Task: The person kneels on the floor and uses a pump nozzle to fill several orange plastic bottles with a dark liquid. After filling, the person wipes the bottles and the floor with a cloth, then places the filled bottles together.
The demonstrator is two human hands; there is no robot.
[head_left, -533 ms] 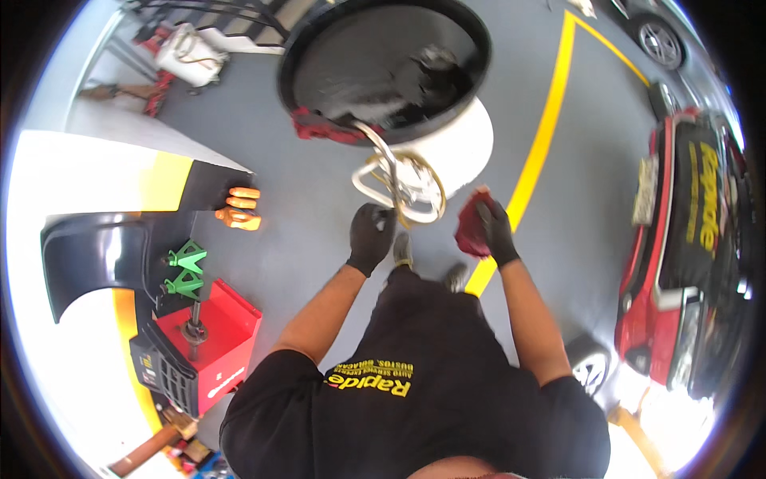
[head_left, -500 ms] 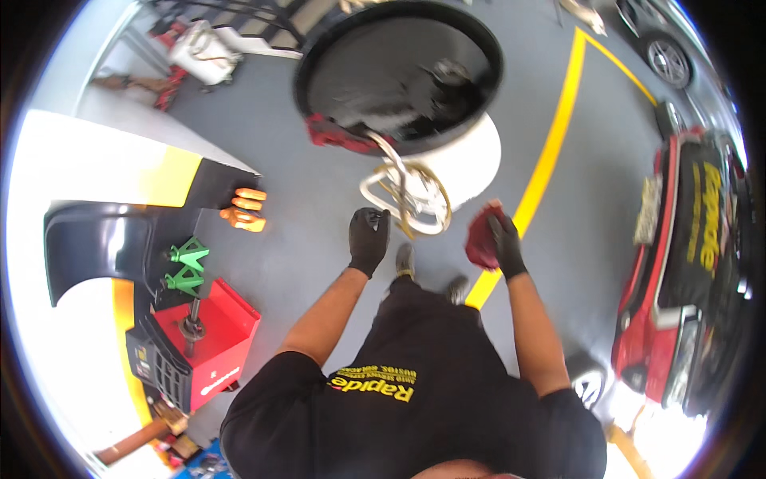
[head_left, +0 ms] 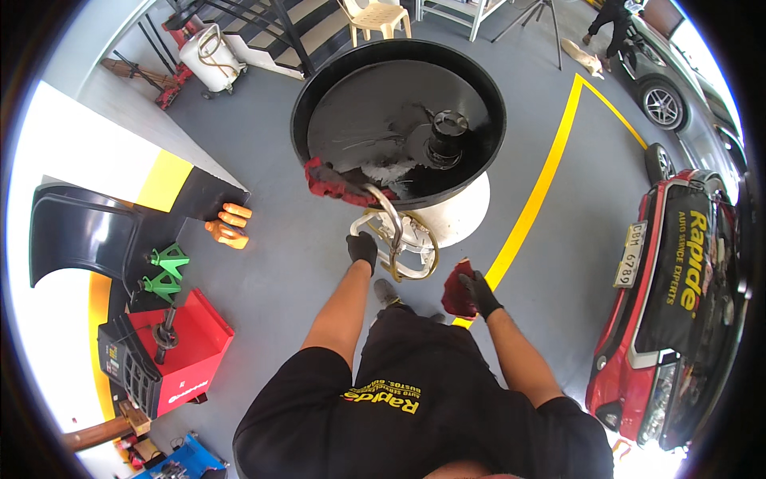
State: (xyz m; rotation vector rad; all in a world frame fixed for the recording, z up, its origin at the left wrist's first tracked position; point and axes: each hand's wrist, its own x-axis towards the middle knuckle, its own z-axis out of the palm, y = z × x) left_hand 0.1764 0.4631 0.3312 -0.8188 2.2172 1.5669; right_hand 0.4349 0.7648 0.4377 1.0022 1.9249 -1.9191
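Observation:
In front of me stands a large round black basin (head_left: 300, 132), its inside dark and wet, on a white tank (head_left: 467, 211). A bent, pale tubular handle (head_left: 388, 209) with a coiled hose (head_left: 431, 267) juts from its near side. My left hand (head_left: 363, 249), in a black glove, is closed round the left side of that handle. A dark red rag (head_left: 458, 292) hangs in my gloved right hand (head_left: 482, 295), to the right of the handle. Another red rag (head_left: 327, 185) lies over the basin's near-left rim. A black cylindrical piece (head_left: 447, 144) stands inside the basin.
A red tool cart (head_left: 203, 351), green jack stands (head_left: 167, 259) and orange cones (head_left: 229, 227) are at left. A red car (head_left: 630, 319) stands at right, past a yellow floor line (head_left: 538, 195). Stairs, a chair (head_left: 375, 20) and a tripod (head_left: 542, 20) are beyond. Another person (head_left: 610, 28) is far right.
My left hand has moved from beside the handle onto it and closed there. The right hand still holds its rag, now lower and further left. The view has shifted, showing more beyond the basin.

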